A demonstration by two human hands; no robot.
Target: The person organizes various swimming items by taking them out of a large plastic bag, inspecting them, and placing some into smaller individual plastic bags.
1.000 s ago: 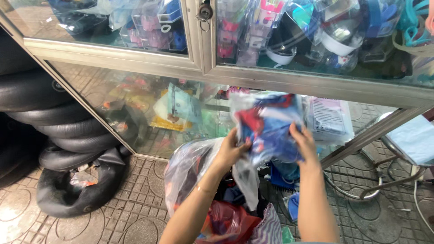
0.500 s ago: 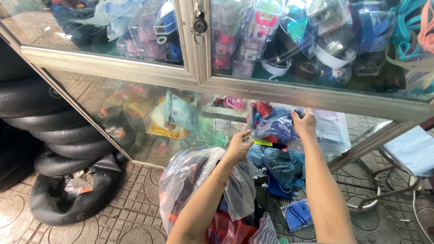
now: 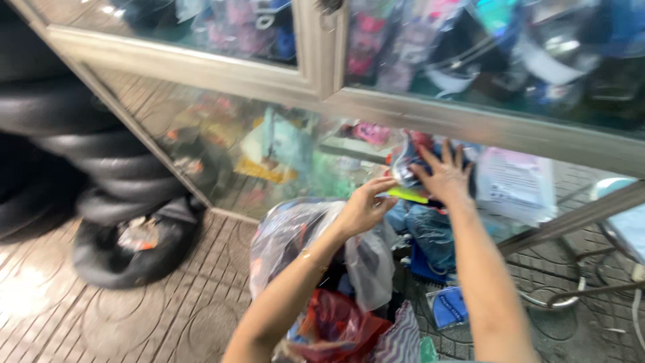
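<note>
Both my arms reach forward into the lower opening of a glass-fronted metal cabinet (image 3: 322, 91). My right hand (image 3: 445, 176) is spread flat, fingers apart, pressing a plastic-wrapped blue and red packet (image 3: 408, 161) onto the stacked goods inside. My left hand (image 3: 365, 205) is next to it with fingers curled, touching the packet's lower edge near a yellow-green strip (image 3: 407, 195). Below my forearms sits a clear plastic bag (image 3: 295, 238) stuffed with packed clothing. The frame is motion-blurred.
Black rubber inner tubes (image 3: 101, 195) are stacked at the left on a patterned paved floor (image 3: 168, 316). A white plastic packet (image 3: 514, 185) lies right of my hands. More bagged items (image 3: 349, 329) sit at the bottom. A metal frame (image 3: 578, 289) stands at the right.
The blue and red packet went from being held up in front of the cabinet into the lower shelf. My right hand opened flat on it. The view moved closer and tilted.
</note>
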